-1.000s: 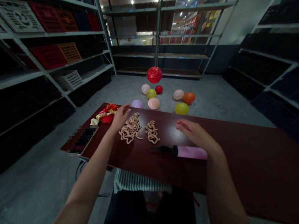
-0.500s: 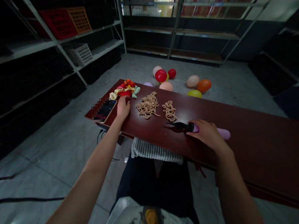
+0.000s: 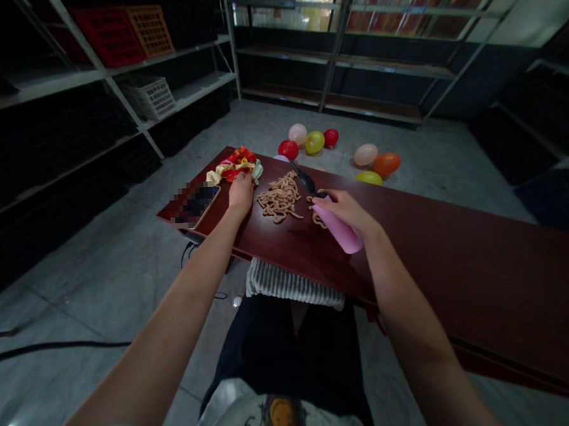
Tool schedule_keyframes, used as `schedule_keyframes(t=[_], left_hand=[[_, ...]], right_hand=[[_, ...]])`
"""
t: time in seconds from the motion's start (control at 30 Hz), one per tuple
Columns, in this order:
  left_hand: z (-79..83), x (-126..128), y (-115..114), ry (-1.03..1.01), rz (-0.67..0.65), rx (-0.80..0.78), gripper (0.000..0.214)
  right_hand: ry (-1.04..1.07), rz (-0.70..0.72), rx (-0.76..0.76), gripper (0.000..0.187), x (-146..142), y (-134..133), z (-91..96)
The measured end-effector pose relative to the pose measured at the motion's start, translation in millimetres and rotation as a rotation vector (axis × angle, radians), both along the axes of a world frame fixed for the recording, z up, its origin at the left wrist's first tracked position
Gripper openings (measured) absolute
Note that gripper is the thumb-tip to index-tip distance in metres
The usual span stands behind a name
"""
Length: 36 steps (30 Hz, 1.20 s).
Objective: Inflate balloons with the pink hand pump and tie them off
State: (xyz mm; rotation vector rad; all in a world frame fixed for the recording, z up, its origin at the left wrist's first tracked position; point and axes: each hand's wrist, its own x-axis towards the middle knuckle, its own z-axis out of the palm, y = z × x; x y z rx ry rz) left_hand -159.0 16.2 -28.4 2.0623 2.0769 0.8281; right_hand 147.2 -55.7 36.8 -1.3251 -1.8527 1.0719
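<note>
My right hand (image 3: 344, 211) is closed around a pink balloon hand pump (image 3: 341, 231) and holds it lifted off the dark red table (image 3: 458, 255), with its black nozzle (image 3: 303, 177) pointing away over the beige piles. My left hand (image 3: 241, 193) reaches to the far left of the table, its fingers curled at the edge of a heap of red, yellow and pale uninflated balloons (image 3: 234, 168); what its fingers hold is hidden. Two piles of beige uninflated balloons (image 3: 278, 197) lie between my hands.
A phone (image 3: 195, 203) lies at the table's left end. Several inflated balloons (image 3: 314, 141) sit on the grey floor beyond the table. Metal shelving with red, orange and white crates (image 3: 149, 96) lines the left, back and right walls. A cable (image 3: 57, 345) runs across the floor.
My right hand closed on the pump and lifted it off the table, swinging it left with the nozzle pointing away. My left hand moved to the coloured balloon heap. The tossed red balloon dropped to the floor.
</note>
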Motion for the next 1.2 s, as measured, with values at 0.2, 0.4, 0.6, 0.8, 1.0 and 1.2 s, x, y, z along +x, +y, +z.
schedule_keyframes(t=[0.2,0.4,0.6,0.8,1.0,1.2], left_hand=[[10.6,7.2,-15.3,-0.356,-0.024,0.26,0.012],[45.9,50.2,-3.5,-1.227,-0.052,0.164,0.011],[76.6,114.5,4.8,-1.719,-0.329,0.034,0.022],[53.4,159.8,16.9,-1.842,-0.303,-0.137,0.019],[30.9,162.0,15.2,-1.867,-0.33,-0.144,0.013],[35.9,156.6,15.3,-1.983,-0.367,-0.095,0.016]], right_hand=[[0.48,0.052,-0.441,0.049,-3.3,-3.5,-14.8],[0.854,0.003,-0.696,0.051,16.8,-1.4,-19.9],[0.977,-0.005,-0.729,0.063,35.7,2.6,-30.2],[0.963,-0.013,-0.76,0.062,38.1,-0.7,-41.4],[0.987,0.079,-0.77,0.063,32.6,-4.2,-38.5],[0.99,0.144,-0.776,0.054,21.8,-16.3,-30.5]])
